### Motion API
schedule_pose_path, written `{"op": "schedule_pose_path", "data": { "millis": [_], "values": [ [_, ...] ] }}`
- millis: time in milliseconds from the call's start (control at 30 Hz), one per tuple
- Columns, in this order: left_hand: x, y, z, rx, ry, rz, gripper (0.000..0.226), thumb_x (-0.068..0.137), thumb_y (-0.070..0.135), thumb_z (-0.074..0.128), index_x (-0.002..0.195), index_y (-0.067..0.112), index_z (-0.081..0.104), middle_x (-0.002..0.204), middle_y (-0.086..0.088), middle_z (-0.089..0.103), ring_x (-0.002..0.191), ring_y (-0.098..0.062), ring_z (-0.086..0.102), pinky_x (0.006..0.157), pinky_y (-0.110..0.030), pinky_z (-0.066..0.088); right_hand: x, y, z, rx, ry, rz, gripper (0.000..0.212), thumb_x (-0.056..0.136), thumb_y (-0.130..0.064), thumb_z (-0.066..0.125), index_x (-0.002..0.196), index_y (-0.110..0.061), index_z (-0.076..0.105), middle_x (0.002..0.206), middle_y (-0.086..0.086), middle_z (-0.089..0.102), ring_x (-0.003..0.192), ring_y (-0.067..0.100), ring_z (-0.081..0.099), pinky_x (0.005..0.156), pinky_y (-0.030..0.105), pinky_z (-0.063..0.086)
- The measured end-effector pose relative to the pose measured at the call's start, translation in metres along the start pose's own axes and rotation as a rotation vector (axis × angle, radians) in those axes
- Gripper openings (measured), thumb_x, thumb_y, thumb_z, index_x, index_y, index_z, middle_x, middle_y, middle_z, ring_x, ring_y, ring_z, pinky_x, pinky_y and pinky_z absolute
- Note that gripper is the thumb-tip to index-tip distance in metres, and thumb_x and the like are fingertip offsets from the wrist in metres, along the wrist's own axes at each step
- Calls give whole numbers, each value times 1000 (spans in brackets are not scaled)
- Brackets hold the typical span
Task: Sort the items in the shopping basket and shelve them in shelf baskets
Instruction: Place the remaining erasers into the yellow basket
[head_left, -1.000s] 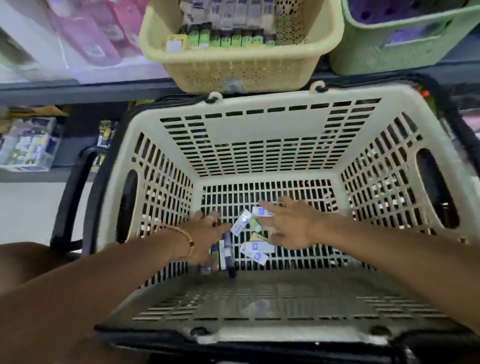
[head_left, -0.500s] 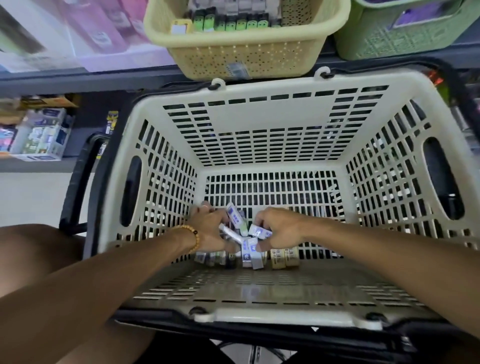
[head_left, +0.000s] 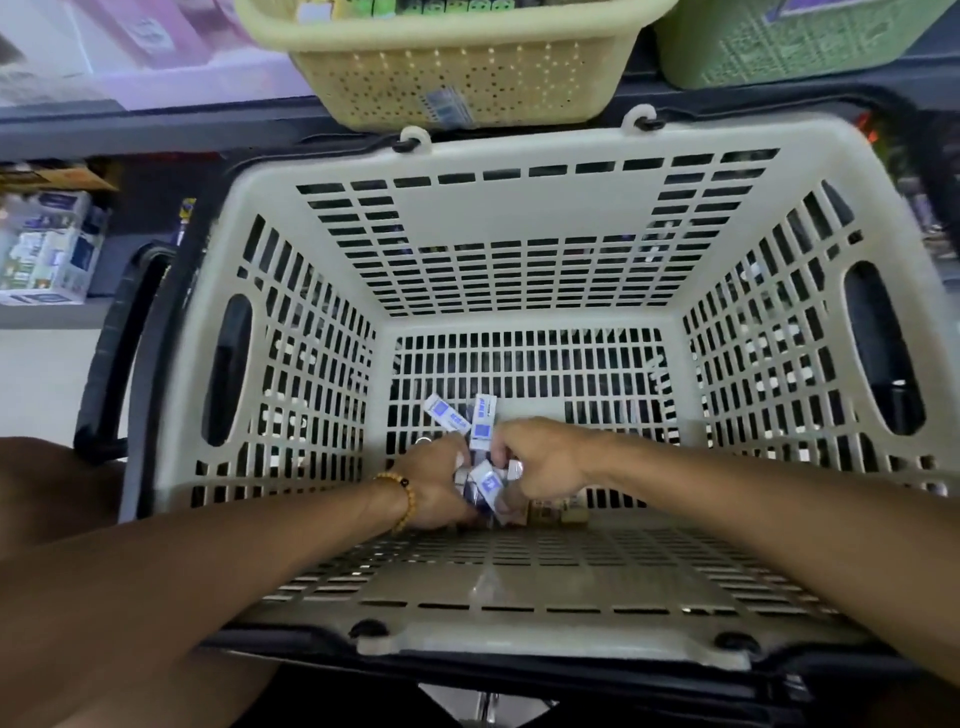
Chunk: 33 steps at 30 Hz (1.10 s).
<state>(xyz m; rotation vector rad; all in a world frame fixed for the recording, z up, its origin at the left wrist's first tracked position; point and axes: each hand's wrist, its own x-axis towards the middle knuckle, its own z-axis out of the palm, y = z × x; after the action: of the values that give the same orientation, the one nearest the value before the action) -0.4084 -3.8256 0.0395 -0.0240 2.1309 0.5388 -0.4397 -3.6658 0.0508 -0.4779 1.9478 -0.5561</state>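
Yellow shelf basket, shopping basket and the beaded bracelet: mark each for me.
yellow shelf basket (head_left: 457, 78), head view, perforated front wall.
shopping basket (head_left: 519, 228), head view, solid panel of far wall.
beaded bracelet (head_left: 406, 499), head view, beads on the left wrist.

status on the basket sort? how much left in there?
Done: yellow shelf basket already holds stock. In hand: left hand and right hand gather white-and-blue packs at the shopping basket bottom. Left: those packs plus tan items, still unshelved.
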Motion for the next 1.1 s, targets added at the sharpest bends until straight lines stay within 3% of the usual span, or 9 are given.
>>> {"op": "schedule_pose_path", "data": {
  "millis": [200, 467, 533, 633, 767, 867, 933, 1000, 1100],
  "values": [
    [-2, 1, -7, -13, -69, 9, 53, 68, 20, 79, 108, 30, 46, 90, 7, 56, 74, -5, 52, 53, -21, 40, -1, 2, -1, 159, -13, 3, 45, 77, -26, 81, 112, -23, 52, 100, -10, 51, 90, 10, 51, 74, 27, 44],
    [-11, -9, -18, -82, -135, 44, 36, 73, 12, 78, 87, 34, 53, 101, 4, 57, 74, -8, 55, 58, -17, 45, -2, 6, -8, -9, -102, 8, 28, 85, -30, 74, 107, -25, 59, 125, -1, 55, 109, 19, 55, 84, 32, 44],
    [-12, -12, -18, -86, -129, 45, 32, 76, 13, 76, 87, 33, 53, 113, 1, 56, 81, -12, 56, 69, -21, 50, -2, 7, -9, -56, -124, 26, 32, 85, -33, 73, 110, -18, 59, 130, 5, 56, 113, 26, 56, 95, 40, 47],
    [-12, -12, -19, -48, -117, 64, 32, 80, 17, 74, 102, 32, 57, 123, 0, 55, 95, -17, 56, 78, -21, 47, -3, 9, -10, -95, -154, 55, 52, 86, -38, 70, 121, -1, 59, 132, 20, 57, 118, 37, 56, 102, 52, 44],
    [-11, -9, -24, -31, -175, 51, 44, 81, 21, 73, 122, 24, 58, 136, -9, 51, 115, -24, 55, 94, -31, 46, -6, 8, -14, -79, -162, 62, 50, 82, -35, 74, 118, -1, 63, 130, 20, 58, 117, 36, 57, 99, 47, 46],
    [-10, -11, -27, -40, -191, 44, 41, 81, 25, 73, 119, 28, 59, 133, -6, 52, 109, -20, 54, 89, -25, 41, -8, 8, -17, -52, -161, 47, 39, 86, -32, 71, 104, 1, 64, 96, 14, 66, 88, 28, 64, 80, 38, 51],
    [-12, -11, -27, -55, -204, 68, 23, 81, 25, 73, 99, 36, 62, 121, 1, 52, 99, -13, 50, 88, -24, 39, -11, 9, -22, 8, -148, 53, 37, 89, -30, 69, 100, 4, 62, 71, 3, 55, 67, 18, 54, 72, 35, 48],
    [-14, -11, -25, -71, -202, 108, 18, 82, 25, 73, 86, 37, 61, 102, 8, 49, 85, -5, 47, 85, -21, 42, -15, 12, -31, 104, -118, 66, 36, 91, -28, 66, 105, 5, 62, 76, -3, 52, 74, 14, 53, 81, 37, 49],
    [-13, -9, -23, -131, -169, 154, 13, 83, 21, 72, 92, 29, 65, 88, 10, 53, 61, 3, 45, 65, -11, 41, -24, 15, -51, 258, -71, 57, 26, 92, -27, 65, 111, -10, 64, 98, -8, 59, 94, 11, 58, 88, 31, 47]
  ]
}}
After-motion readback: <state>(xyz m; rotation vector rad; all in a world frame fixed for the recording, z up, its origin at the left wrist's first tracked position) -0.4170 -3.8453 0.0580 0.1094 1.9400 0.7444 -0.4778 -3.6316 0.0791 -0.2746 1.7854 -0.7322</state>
